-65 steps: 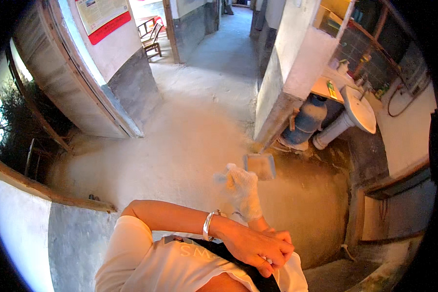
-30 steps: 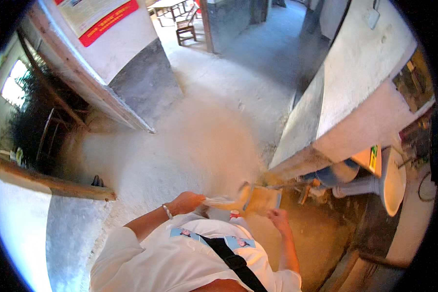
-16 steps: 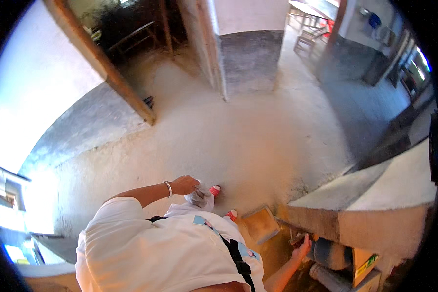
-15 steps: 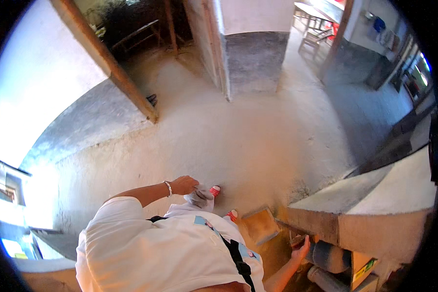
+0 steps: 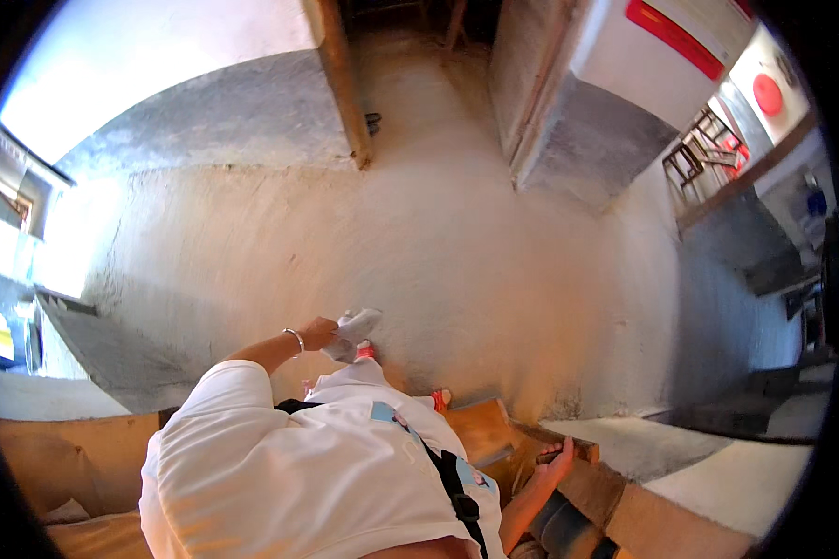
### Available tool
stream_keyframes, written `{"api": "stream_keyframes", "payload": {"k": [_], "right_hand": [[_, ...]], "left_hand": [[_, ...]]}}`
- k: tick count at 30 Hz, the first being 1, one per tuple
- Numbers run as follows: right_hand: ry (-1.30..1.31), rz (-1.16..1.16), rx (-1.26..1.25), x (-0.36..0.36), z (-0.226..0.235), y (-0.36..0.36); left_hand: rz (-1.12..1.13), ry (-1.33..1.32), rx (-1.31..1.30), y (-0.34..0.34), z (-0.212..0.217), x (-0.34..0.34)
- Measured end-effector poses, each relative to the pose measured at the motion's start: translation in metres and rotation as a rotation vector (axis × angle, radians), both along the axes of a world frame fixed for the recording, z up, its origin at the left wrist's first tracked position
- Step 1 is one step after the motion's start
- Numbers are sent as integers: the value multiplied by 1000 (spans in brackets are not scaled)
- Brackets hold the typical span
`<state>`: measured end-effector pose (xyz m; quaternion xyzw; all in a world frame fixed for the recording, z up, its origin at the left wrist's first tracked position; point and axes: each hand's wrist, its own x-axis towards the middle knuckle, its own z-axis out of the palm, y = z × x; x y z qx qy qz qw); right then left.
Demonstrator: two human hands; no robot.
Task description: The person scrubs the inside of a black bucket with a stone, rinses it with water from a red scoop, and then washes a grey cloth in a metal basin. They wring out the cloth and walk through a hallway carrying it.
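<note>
My left hand (image 5: 321, 334), with a bracelet at the wrist, is closed on a crumpled grey cloth (image 5: 356, 326) that hangs out past the fingers in front of my leg. My right hand (image 5: 557, 458) is low on the right, its fingers curled round a small dark brown thing whose kind I cannot make out. Just beyond that hand runs a narrow wooden board (image 5: 569, 442), beside the corner of a pale-topped ledge (image 5: 639, 445). Dark rounded objects (image 5: 564, 526) lie below my right forearm.
A shallow tray-like box (image 5: 480, 424) lies on the floor by my red shoe (image 5: 441, 399). Ahead, a wooden door post (image 5: 345, 112) and a wall corner (image 5: 597, 140) flank a doorway. Small chairs (image 5: 694, 158) stand in the room at far right. Dark shoes (image 5: 373, 121) lie by the post.
My view has turned to the right, so the doorway and post appear further over. The grey cloth now sticks out further from my left hand. My right hand has come nearer the board and ledge corner.
</note>
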<state>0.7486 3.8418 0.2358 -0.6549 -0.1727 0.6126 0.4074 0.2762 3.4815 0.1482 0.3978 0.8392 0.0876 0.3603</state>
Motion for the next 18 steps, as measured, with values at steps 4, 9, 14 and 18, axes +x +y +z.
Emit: {"api": "stream_keyframes", "payload": {"k": [4,9,14,18], "right_hand": [[-67,210,32,-91,32,-13],[-95,520,43,-234,45,-40],[-100,1048,161,-408,43,-92],[-66,1382,301,-516,56,-129]], "left_hand": [[131,-6,17,-82,-44,-26],[390,-74,-27,-165,-36,-53],[778,-48,79,-281,-36,-54],[1092,-104,-44,-318,-20,-35]]}}
